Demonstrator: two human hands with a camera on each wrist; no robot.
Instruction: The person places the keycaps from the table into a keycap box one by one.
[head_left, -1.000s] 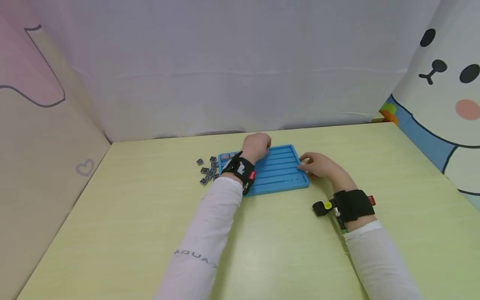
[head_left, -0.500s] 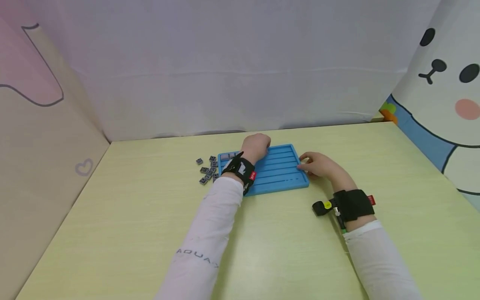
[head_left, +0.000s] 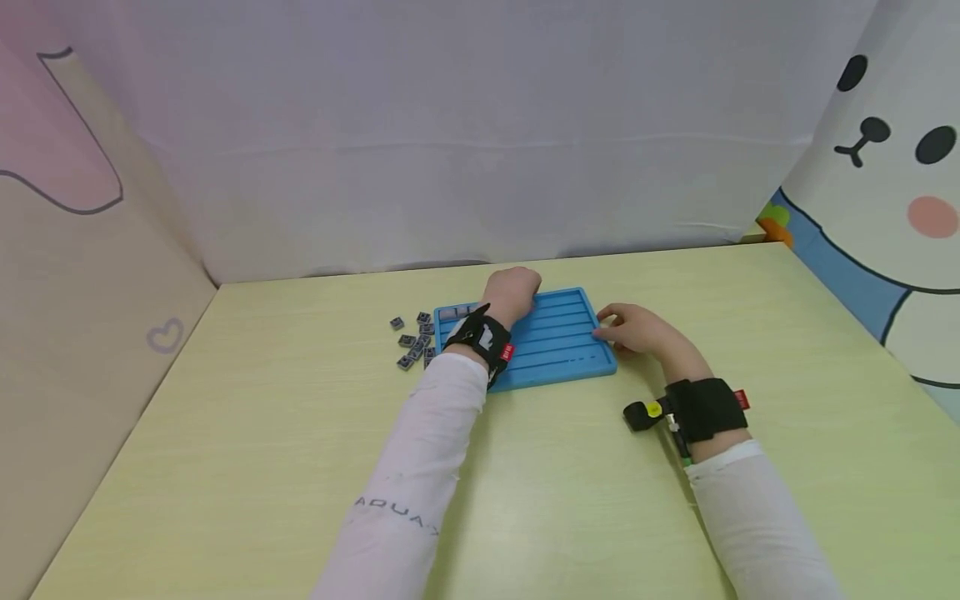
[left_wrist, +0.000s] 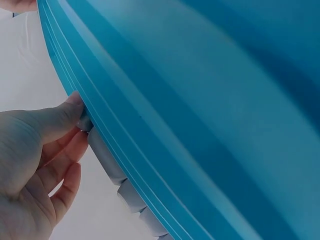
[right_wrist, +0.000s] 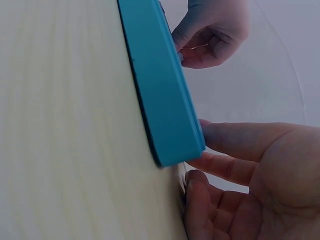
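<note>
Blue grooved plastic tray (head_left: 558, 337): my left hand (head_left: 512, 293) pinches a small grey tile (left_wrist: 85, 122) into its top groove; my right hand (head_left: 637, 329) steadies the edge, fingers relaxed. Next, probably fetch another tile.

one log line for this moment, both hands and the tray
left hand: fingertip on small grey tile in far row | right hand: fingers against right edge of blue grooved plastic tray | loose grey tiles: left of tray

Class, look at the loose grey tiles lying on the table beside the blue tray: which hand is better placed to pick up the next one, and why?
Probably the left hand: the loose grey tiles lie off the blue tray's left edge, on its side. The right hand rests at the tray's opposite edge.
</note>
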